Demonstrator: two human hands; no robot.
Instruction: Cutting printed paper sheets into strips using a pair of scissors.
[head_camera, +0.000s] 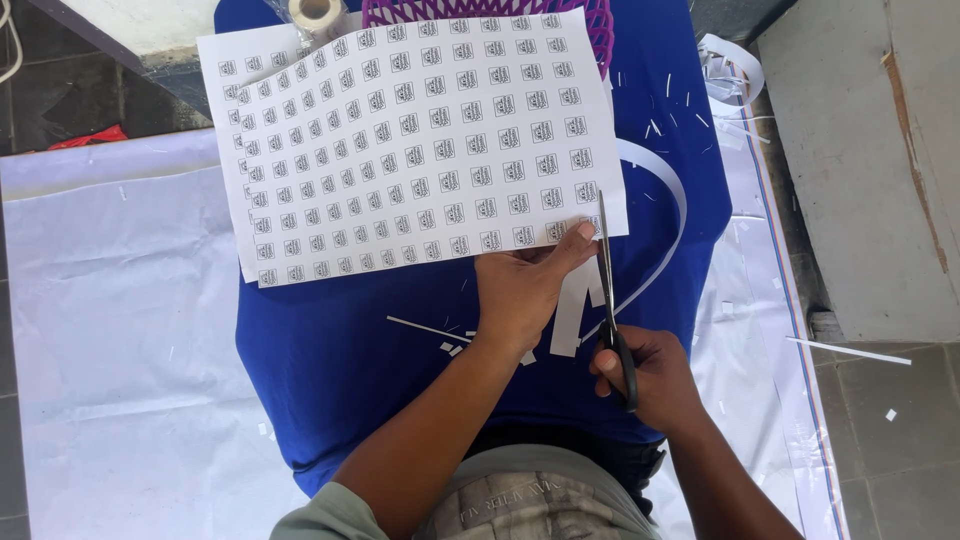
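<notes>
Sheet (415, 140) pinched at its lower right corner by left hand (520, 290); right hand (650, 380) just right of it grips scissors (610, 300), blades at sheet edge.

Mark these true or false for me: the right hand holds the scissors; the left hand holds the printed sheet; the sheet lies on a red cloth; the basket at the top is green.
1. The right hand holds the scissors. True.
2. The left hand grips the printed sheet at its lower edge. True.
3. The sheet lies on a red cloth. False: the blue cloth is beneath it.
4. The basket at the top is green. False: the purple basket is partly hidden by the sheet.
</notes>
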